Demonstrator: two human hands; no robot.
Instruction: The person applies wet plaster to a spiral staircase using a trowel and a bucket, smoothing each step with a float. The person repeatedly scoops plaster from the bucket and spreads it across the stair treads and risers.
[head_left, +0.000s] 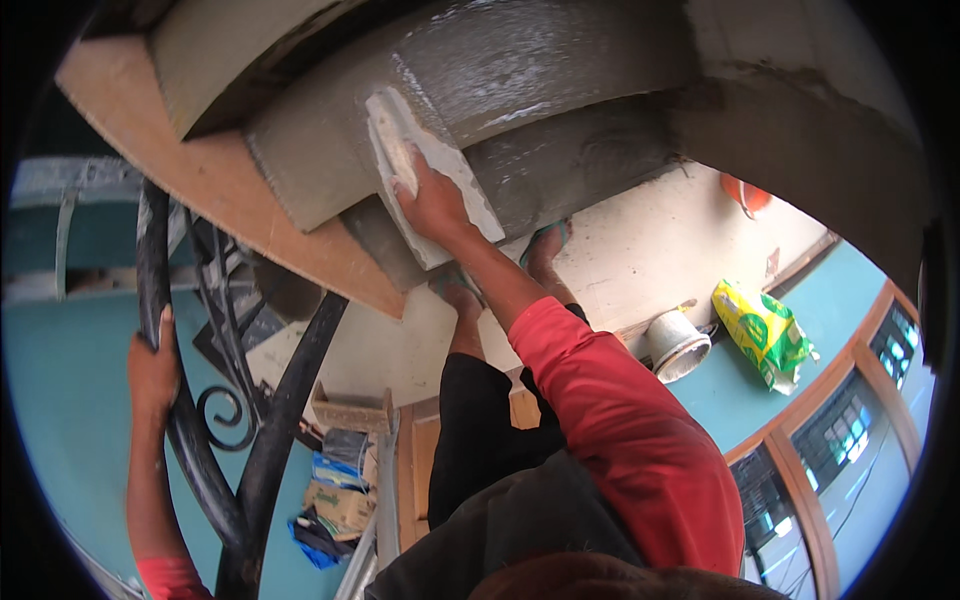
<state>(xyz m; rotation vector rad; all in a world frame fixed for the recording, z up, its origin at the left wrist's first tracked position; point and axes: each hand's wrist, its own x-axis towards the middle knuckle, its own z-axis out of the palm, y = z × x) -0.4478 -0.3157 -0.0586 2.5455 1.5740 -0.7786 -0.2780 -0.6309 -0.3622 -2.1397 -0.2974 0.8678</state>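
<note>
My right hand (432,198) is closed around the handle of a cement-smeared plastering float (440,150). The float lies flat against a grey, wet-looking cement stair step (550,65), and its near end reaches over the step's front edge. Shiny wet streaks cross the surface to the right of the float. Away to the left, my left hand (154,370) is wrapped round a black metal stair railing (190,455), with the thumb pointing up along the bar.
A tan board (300,235) edges the stairs on the left. On the pale floor below are a white bucket (677,345), a yellow-green bag (762,335) and an orange-red bucket (745,193). Boxes and bags (340,495) lie beyond the railing. Wood-framed windows (830,430) stand at right.
</note>
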